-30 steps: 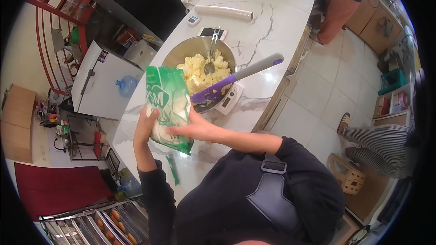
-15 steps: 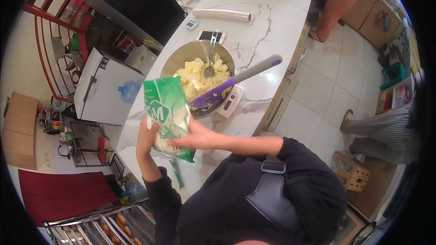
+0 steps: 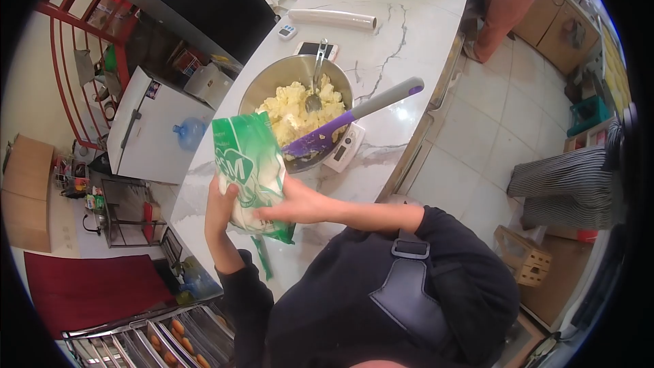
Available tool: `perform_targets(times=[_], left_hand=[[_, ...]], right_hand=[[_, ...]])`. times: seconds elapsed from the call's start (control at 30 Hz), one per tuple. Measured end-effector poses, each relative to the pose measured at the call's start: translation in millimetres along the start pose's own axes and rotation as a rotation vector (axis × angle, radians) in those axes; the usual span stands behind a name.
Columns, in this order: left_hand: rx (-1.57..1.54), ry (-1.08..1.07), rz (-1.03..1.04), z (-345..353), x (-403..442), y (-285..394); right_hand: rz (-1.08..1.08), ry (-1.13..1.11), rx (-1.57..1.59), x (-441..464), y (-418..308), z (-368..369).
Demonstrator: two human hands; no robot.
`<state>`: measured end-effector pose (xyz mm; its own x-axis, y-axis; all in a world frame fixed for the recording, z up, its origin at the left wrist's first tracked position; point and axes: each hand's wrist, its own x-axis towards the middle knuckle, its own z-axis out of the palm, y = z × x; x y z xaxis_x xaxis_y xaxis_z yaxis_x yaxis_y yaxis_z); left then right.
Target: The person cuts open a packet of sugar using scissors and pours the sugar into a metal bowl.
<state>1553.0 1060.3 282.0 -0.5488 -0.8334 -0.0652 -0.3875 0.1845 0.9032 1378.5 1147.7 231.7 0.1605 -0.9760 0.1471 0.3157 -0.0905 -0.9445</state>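
A green and white bag (image 3: 248, 167) of pale contents is held between my two hands, its top end near the bowl's lower left rim. My left hand (image 3: 219, 208) grips its left side, and my right hand (image 3: 303, 203) grips its right side. Beyond the bag, a metal bowl (image 3: 262, 82) holds yellow, lumpy, butter-like chunks (image 3: 293, 105). In the bowl lean a metal spoon (image 3: 319, 68) and a purple spatula (image 3: 327, 133) with a grey handle. Under the bowl sits a white scale (image 3: 343, 150).
On the marble counter (image 3: 409, 48) lie a phone (image 3: 317, 49), a small timer (image 3: 287, 32), a roll of clear wrap (image 3: 334, 19) and a green strip (image 3: 261, 257). Two other people stand at the right. Trays of baked pieces (image 3: 180, 341) are at the lower left.
Compared with a second ago, the bag's top end sits slightly lower and farther from the bowl's middle, still in both hands. The person in striped trousers at the right has shifted.
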Motion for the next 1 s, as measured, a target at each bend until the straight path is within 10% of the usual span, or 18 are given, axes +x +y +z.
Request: perform_targets(times=[0.27,1.0], left_hand=[[0.103,0.052,0.099,4,-5,-5],[-0.012,0.109,0.108,16,-4,-2]], right_hand=[[-0.230,-0.048,-0.225,-2,20,-3],[0.025,0.043,-0.100,-15,-19,-3]])
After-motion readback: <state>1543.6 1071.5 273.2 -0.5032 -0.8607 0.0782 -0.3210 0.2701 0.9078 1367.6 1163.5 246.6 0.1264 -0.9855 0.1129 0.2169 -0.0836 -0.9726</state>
